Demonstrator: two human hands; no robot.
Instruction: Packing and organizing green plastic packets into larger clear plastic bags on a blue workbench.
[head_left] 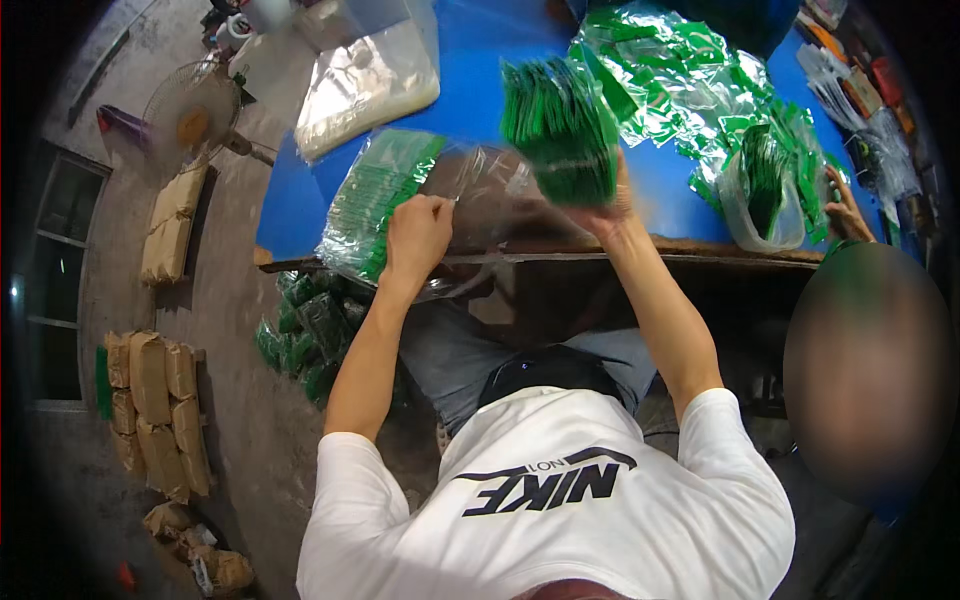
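Note:
My right hand (608,208) grips a thick stack of green packets (560,125) from below and holds it raised over the table's front part. On the left, my left hand (420,232) pinches the edge of a large clear plastic bag (468,180). Inside that bag lies a row of green packets (375,195), on the side away from the stack. The bag's near edge hangs over the table's front edge. My left fingers are closed on the film, and the bag's mouth faces toward the stack.
A pile of loose green-and-clear packets (670,85) covers the blue table's (470,60) far right. Near it stands a clear tub (765,215) with green packets, beside a co-worker's hand (850,205). A pile of clear bags (370,80) lies far left. Filled bags (310,330) sit on the floor.

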